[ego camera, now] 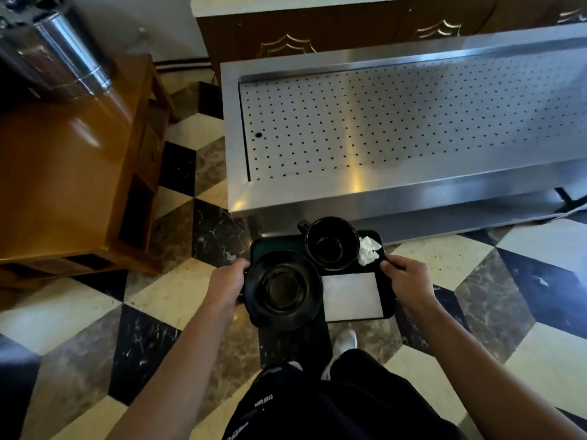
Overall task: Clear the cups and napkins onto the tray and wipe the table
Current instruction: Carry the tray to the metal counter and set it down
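I carry a dark tray [388, 308] in the air over the tiled floor. My left hand [227, 285] grips its left edge and my right hand [405, 279] grips its right edge. On the tray sits a black cup on a black saucer [282, 289] at the near left. A second black cup [332, 242] with its handle at the far left stands behind it. A crumpled white napkin [368, 250] lies at the far right, and a flat white napkin [352, 296] lies at the near right.
A steel counter [397, 198] with a perforated recessed top stands straight ahead, just beyond the tray. A wooden table [63, 173] with a steel urn [66, 49] is at the left. A brown cabinet [349, 30] lines the back wall. My legs and white shoe [346, 339] are below.
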A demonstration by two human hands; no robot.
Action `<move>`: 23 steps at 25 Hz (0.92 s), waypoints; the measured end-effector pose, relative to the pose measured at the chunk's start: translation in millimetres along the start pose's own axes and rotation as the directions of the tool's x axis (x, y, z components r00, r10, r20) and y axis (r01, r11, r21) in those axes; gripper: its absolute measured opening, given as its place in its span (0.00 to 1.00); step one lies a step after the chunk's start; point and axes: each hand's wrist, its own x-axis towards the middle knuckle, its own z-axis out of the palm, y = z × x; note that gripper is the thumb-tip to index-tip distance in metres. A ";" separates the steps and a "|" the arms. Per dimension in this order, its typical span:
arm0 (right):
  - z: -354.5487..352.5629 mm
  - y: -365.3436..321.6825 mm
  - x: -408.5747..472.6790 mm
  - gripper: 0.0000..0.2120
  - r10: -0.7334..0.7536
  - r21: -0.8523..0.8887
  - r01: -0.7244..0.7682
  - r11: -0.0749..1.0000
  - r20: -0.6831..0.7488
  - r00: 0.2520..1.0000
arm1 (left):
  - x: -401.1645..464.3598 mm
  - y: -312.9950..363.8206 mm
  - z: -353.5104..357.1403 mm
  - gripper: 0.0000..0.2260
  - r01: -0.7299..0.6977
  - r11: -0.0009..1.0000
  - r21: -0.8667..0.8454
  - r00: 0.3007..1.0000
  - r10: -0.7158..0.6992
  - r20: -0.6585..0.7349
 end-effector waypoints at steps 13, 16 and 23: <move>41.8 -128.5 231.0 0.12 0.021 -0.072 -0.007 0.997 0.192 0.981 | 115.5 150.6 98.6 0.14 0.030 0.998 -0.055 0.984 -0.039 -0.172; 53.6 -148.5 268.7 0.13 0.036 -0.109 -0.014 0.994 0.206 0.978 | 146.9 172.9 111.8 0.17 0.044 0.998 -0.040 0.984 -0.050 -0.171; 85.7 -169.7 329.8 0.07 0.102 -0.120 -0.087 0.989 0.122 0.987 | 230.1 222.8 128.6 0.19 0.113 0.993 0.034 0.989 -0.110 -0.097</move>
